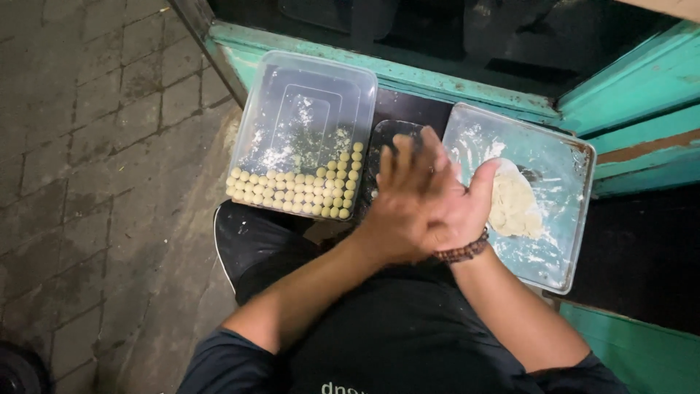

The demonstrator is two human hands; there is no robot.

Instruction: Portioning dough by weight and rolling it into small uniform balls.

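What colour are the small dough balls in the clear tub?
Pale yellow dough balls, seen in the head view.

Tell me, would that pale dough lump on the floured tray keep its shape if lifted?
Probably not: the dough lump looks soft and slumped, so it would likely sag. The flour dusting the tray suggests it is sticky. It seems fairly heavy for its size.

My left hand [397, 201] lies flat over my right hand [456, 208], palms pressed together above my lap; whatever sits between them is hidden. Just right lies the pale, lumpy mound of raw dough [514, 204] on the floured metal tray [561, 157]. Left, small cream dough balls [295, 191] sit in neat rows inside the clear rectangular plastic tub [306, 87].
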